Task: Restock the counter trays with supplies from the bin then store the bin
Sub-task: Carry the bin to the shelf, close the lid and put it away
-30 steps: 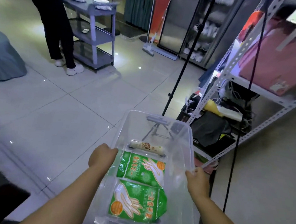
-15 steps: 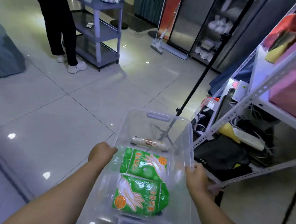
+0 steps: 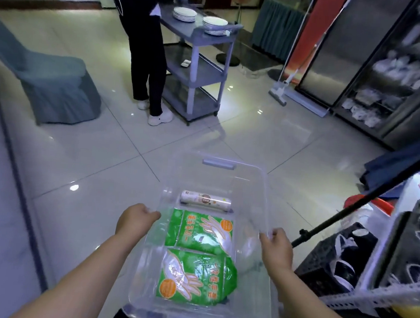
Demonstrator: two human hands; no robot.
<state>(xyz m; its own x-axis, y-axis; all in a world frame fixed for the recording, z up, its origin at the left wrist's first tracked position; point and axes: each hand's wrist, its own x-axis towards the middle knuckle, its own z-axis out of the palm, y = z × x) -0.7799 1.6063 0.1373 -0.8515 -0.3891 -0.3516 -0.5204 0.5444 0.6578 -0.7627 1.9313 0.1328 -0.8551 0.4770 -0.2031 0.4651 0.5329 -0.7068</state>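
Note:
I carry a clear plastic bin [image 3: 264, 187] in front of me above the tiled floor. My left hand [image 3: 135, 219] grips its left rim and my right hand [image 3: 276, 248] grips its right rim. Inside lie two green packs of disposable gloves, the nearer glove pack [image 3: 195, 277] and the farther glove pack [image 3: 201, 231], and a white roll [image 3: 205, 199] near the far wall. No counter tray is in view.
A person [image 3: 145, 42] stands at a grey three-tier cart [image 3: 198, 66] with stacked plates [image 3: 214, 25]. A covered chair [image 3: 50, 80] is at left. Glass cabinets [image 3: 384, 71], a tripod leg [image 3: 365, 204], a black crate [image 3: 331, 261] and metal shelving [image 3: 381, 295] crowd the right.
The view has swung left, away from the shelving and toward the cart and the person. The bin stays held in both hands, its contents unmoved.

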